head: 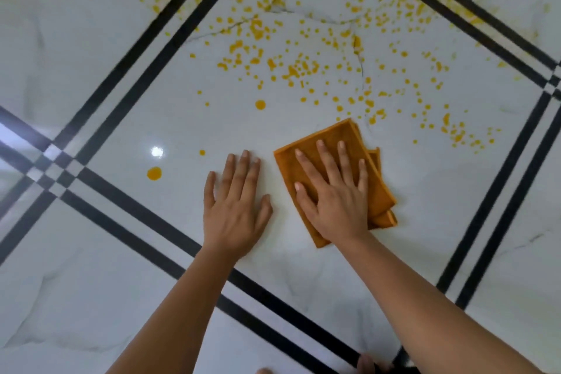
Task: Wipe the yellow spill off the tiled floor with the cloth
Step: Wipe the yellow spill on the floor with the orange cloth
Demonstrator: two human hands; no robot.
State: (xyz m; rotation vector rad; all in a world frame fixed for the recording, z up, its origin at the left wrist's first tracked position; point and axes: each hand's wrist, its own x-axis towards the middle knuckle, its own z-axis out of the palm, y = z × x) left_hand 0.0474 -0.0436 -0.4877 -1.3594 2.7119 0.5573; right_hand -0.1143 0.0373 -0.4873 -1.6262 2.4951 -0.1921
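A folded, rust-orange microfibre cloth (340, 138) lies flat on a glossy, white, marble-patterned tiled floor (425, 206), seen from above. The cloth is pressed down by the right hand (337, 200). Its fingers (326, 161) are held straight and spread apart across the fabric, and nothing is gripped or pinched. Just to the left of the cloth, the left hand (235, 212) is laid flat on bare tile with its fingers straight and close together, apparently as a support.

The yellow spill (291, 70) is scattered as many small drops and splashes beyond the far edge of the cloth. The nearest drops sit just beside its far corner, and the rest are spread well away. A round yellow drop (260, 104) is seen beyond and to the left of the cloth. A small yellow dot (202, 152) and a larger yellow blob (154, 173) are seen further left, past the left hand. Most of the spill is judged not yet wiped.

The cloth is judged light, soft and limp. Loose folded layers show at its right edge, and these may slide apart or bunch if it is pushed by fingertips alone. It is best controlled by flat palm pressure over its middle, and taken by a folded edge when it must be lifted or turned. The glossy tile is likely to be slippery once wetted, so the liquid may be smeared rather than soaked up.
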